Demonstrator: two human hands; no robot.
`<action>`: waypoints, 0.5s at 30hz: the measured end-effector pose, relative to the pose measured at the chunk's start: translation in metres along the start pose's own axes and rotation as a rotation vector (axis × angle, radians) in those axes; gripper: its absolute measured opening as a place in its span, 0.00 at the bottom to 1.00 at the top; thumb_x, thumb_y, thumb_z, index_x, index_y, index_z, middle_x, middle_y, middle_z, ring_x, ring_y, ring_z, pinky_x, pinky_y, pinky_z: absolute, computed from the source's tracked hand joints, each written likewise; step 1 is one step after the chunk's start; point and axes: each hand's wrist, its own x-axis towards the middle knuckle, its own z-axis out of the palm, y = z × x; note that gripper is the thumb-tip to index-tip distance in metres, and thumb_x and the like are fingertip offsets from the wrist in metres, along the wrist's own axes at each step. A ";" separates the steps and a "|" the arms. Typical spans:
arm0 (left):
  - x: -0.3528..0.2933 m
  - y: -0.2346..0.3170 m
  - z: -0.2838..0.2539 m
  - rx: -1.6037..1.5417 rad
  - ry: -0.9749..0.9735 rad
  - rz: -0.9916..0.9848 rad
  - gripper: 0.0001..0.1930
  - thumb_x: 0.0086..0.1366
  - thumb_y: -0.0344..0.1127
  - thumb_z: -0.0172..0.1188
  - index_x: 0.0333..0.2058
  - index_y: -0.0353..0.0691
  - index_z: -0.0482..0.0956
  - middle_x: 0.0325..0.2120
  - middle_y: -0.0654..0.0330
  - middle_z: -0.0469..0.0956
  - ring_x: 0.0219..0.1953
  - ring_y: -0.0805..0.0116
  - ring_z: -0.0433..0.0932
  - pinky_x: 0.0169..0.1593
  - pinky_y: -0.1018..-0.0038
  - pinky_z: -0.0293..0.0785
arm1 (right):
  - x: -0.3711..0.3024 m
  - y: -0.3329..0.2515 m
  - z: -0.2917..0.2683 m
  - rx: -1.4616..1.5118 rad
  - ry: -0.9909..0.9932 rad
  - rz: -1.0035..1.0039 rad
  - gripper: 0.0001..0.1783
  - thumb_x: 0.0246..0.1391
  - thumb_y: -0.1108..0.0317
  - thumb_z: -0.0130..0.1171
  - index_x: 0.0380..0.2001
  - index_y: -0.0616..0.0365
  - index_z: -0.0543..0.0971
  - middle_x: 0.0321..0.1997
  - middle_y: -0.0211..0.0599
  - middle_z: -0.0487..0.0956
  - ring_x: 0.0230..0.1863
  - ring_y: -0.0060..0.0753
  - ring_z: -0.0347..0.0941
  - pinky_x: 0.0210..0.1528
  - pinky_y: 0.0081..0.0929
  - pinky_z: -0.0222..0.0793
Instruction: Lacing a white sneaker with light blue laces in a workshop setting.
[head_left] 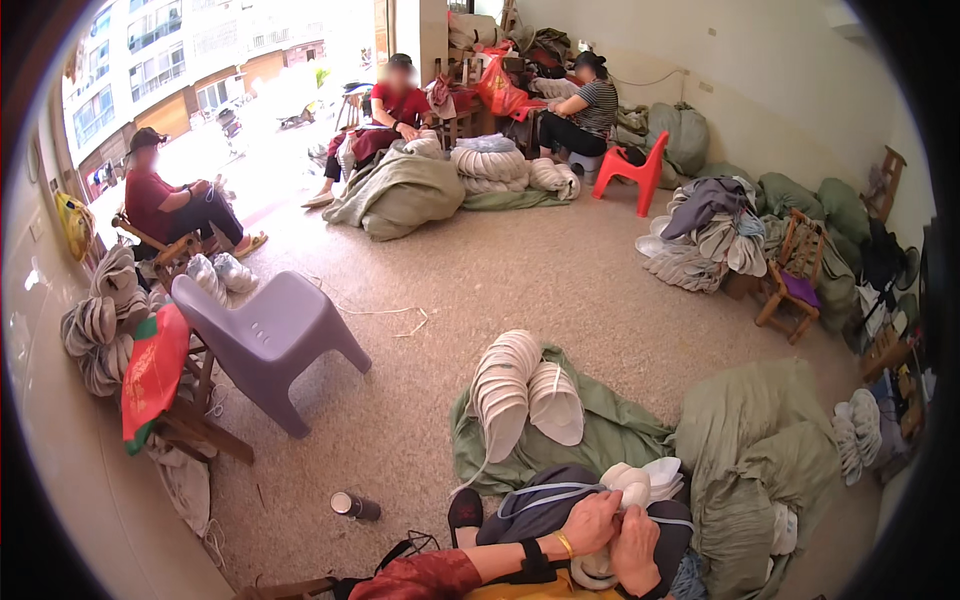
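Note:
Over my lap, my left hand (588,526) and my right hand (636,552) meet, both closed with fingertips pinched together. What is pinched between them is too small to make out. White shoe-shaped pieces (662,480) lie just beyond and beneath the fingers. A pale blue-grey cord (545,490) loops over my dark trouser leg toward my hands, and a short stretch of it shows right of them. On the floor ahead, a long row of stacked white sole-shaped pieces (503,385) leans beside a shorter stack (556,405) on green cloth (610,425).
A large green sack (750,450) slumps at my right. To the left stand a dark cup-like cylinder (355,506) and a purple-grey plastic chair (275,335). Farther off are a red chair (633,172), bundled soles (700,250), and several seated people by the doorway and back wall.

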 end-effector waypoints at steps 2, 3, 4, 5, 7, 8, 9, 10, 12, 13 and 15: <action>0.002 0.006 -0.003 0.011 -0.007 -0.003 0.14 0.60 0.29 0.61 0.44 0.35 0.73 0.34 0.48 0.77 0.39 0.44 0.79 0.42 0.55 0.75 | -0.001 -0.001 -0.006 0.048 0.002 -0.035 0.07 0.53 0.73 0.62 0.31 0.63 0.74 0.29 0.55 0.78 0.33 0.64 0.77 0.35 0.56 0.69; 0.002 0.007 -0.004 0.009 -0.007 -0.004 0.14 0.60 0.29 0.61 0.44 0.35 0.73 0.34 0.48 0.77 0.39 0.44 0.79 0.42 0.55 0.75 | -0.001 -0.001 -0.007 0.047 0.000 -0.034 0.07 0.53 0.73 0.62 0.31 0.63 0.74 0.29 0.55 0.78 0.33 0.64 0.77 0.35 0.56 0.69; 0.003 0.008 -0.005 0.012 -0.016 -0.005 0.15 0.60 0.29 0.61 0.45 0.35 0.73 0.33 0.48 0.77 0.39 0.44 0.79 0.42 0.55 0.75 | -0.002 -0.001 -0.007 0.033 -0.006 -0.030 0.07 0.53 0.73 0.62 0.31 0.63 0.74 0.29 0.54 0.78 0.32 0.64 0.77 0.35 0.56 0.69; 0.003 0.008 -0.005 0.012 -0.026 -0.006 0.15 0.60 0.29 0.61 0.46 0.35 0.73 0.33 0.48 0.77 0.39 0.44 0.79 0.42 0.55 0.75 | -0.002 0.000 -0.008 0.017 -0.013 -0.023 0.07 0.53 0.73 0.62 0.31 0.63 0.74 0.29 0.54 0.78 0.32 0.64 0.77 0.34 0.56 0.69; 0.003 0.010 -0.007 0.024 -0.001 -0.004 0.15 0.60 0.28 0.60 0.46 0.35 0.73 0.33 0.48 0.77 0.39 0.44 0.79 0.41 0.55 0.75 | -0.008 -0.004 -0.017 0.038 -0.016 -0.032 0.07 0.52 0.74 0.63 0.31 0.63 0.74 0.29 0.53 0.78 0.32 0.63 0.77 0.34 0.55 0.69; 0.003 0.010 -0.008 0.027 0.023 0.002 0.15 0.60 0.27 0.59 0.47 0.35 0.73 0.33 0.48 0.77 0.39 0.44 0.79 0.41 0.55 0.74 | -0.011 -0.005 -0.022 0.048 -0.020 -0.038 0.07 0.52 0.74 0.63 0.31 0.63 0.74 0.29 0.52 0.78 0.32 0.62 0.77 0.34 0.54 0.69; 0.003 0.004 -0.005 0.024 0.021 0.000 0.15 0.60 0.27 0.59 0.47 0.35 0.73 0.33 0.48 0.77 0.39 0.44 0.79 0.41 0.55 0.74 | -0.012 -0.005 -0.026 0.047 -0.023 -0.035 0.07 0.52 0.74 0.63 0.31 0.63 0.74 0.29 0.52 0.78 0.32 0.62 0.77 0.34 0.54 0.69; 0.002 -0.002 -0.002 0.019 0.022 0.010 0.15 0.60 0.25 0.58 0.47 0.35 0.72 0.33 0.47 0.77 0.39 0.43 0.79 0.41 0.55 0.74 | -0.013 -0.005 -0.030 0.063 -0.022 -0.010 0.08 0.51 0.75 0.63 0.31 0.62 0.74 0.28 0.50 0.78 0.31 0.60 0.77 0.33 0.52 0.69; 0.002 -0.005 -0.001 0.014 0.017 0.019 0.15 0.59 0.24 0.56 0.47 0.35 0.72 0.34 0.47 0.77 0.39 0.43 0.78 0.42 0.55 0.74 | -0.016 -0.002 -0.036 0.080 -0.021 0.020 0.08 0.50 0.76 0.64 0.31 0.62 0.74 0.27 0.49 0.77 0.31 0.58 0.77 0.33 0.51 0.69; 0.002 -0.002 -0.002 0.015 0.010 0.016 0.16 0.59 0.23 0.55 0.47 0.35 0.72 0.34 0.47 0.77 0.38 0.43 0.78 0.41 0.55 0.74 | -0.017 -0.001 -0.038 0.094 -0.016 0.021 0.08 0.51 0.76 0.64 0.31 0.61 0.73 0.27 0.48 0.77 0.30 0.57 0.77 0.32 0.50 0.69; 0.003 0.002 -0.006 0.017 0.000 0.013 0.16 0.59 0.21 0.54 0.47 0.35 0.72 0.33 0.47 0.77 0.38 0.43 0.78 0.41 0.55 0.74 | -0.018 -0.001 -0.039 0.109 -0.012 0.024 0.08 0.51 0.76 0.64 0.31 0.61 0.73 0.27 0.47 0.76 0.29 0.56 0.76 0.32 0.49 0.69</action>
